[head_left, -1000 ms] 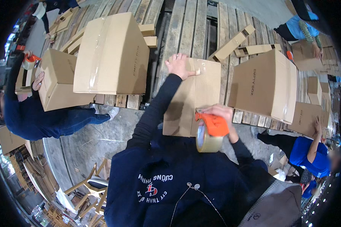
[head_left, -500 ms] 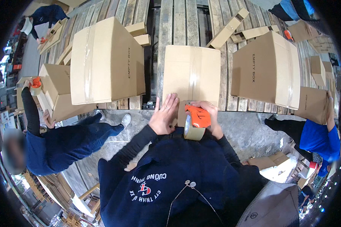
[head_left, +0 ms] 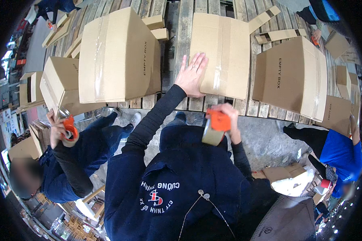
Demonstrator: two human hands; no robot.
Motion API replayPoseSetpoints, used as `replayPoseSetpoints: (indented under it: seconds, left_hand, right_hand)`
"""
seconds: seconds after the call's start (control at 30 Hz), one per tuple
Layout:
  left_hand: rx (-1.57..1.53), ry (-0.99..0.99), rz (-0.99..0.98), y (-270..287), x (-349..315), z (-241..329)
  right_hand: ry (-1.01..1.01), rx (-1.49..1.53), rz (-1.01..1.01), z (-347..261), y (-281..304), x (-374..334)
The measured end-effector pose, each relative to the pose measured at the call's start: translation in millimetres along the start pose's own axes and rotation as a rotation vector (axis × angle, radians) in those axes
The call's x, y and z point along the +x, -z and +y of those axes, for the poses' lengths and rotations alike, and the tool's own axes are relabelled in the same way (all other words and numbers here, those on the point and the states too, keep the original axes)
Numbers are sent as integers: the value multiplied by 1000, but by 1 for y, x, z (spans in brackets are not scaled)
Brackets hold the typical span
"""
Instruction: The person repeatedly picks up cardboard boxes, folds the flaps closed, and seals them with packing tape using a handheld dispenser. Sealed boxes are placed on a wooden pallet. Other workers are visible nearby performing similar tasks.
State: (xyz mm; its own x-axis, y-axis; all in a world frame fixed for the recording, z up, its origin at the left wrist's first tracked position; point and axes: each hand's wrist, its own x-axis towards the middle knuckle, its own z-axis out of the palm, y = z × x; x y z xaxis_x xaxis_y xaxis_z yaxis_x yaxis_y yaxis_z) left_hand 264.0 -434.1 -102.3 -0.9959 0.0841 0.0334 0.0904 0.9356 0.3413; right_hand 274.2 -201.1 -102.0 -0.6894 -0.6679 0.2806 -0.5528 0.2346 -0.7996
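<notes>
Our left hand now presses flat on the cardboard box at the pallet table's near edge; our right hand, clamped on the orange tape dispenser, has pulled back off the box; tape strip looks laid.

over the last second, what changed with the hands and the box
The left hand slid from the far end of the flat cardboard box toward its near edge, then rests flat on it. The right hand pulled the orange tape dispenser back off the box and keeps gripping it.
</notes>
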Motion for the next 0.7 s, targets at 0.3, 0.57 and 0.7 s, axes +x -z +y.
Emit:
replayPoseSetpoints:
  seconds: [0.3, 0.57, 0.7]
  left_hand:
    - [-269, -305, 16, -18, 6, 21]
    - [229, -325, -160, -33, 18, 51]
    - [-246, -267, 316, 44, 85, 79]
  right_hand:
    - [-67, -94, -31, 32, -22, -7]
    - [-130, -532, -373, 46, -40, -37]
    - [-356, -453, -155, 56, -9, -52]
